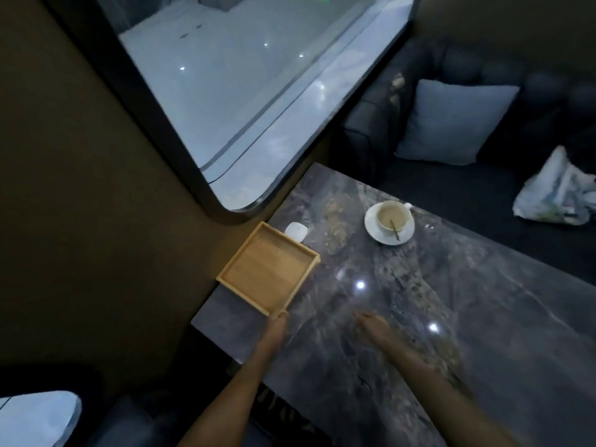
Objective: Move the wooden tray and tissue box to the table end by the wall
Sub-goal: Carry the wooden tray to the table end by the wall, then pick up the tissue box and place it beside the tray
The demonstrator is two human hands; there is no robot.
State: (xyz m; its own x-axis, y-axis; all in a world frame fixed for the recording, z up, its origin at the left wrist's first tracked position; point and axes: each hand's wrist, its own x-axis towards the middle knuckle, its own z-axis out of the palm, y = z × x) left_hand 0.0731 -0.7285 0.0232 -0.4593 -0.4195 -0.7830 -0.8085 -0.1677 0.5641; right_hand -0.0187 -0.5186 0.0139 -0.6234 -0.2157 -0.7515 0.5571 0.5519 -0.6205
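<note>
A square, empty wooden tray (269, 269) lies on the grey marble table (435, 317) at the end against the brown wall, under the window. My left hand (275, 327) touches the tray's near corner with its fingertips; whether it grips the rim I cannot tell. My right hand (371, 325) hovers flat over the table a little to the right, fingers apart, holding nothing. No tissue box is in view.
A small white rounded object (296, 231) sits just beyond the tray by the wall. A white cup on a saucer (389, 222) with a stick in it stands farther right. A dark sofa with a grey cushion (451, 122) and a white plastic bag (554, 191) lies beyond the table.
</note>
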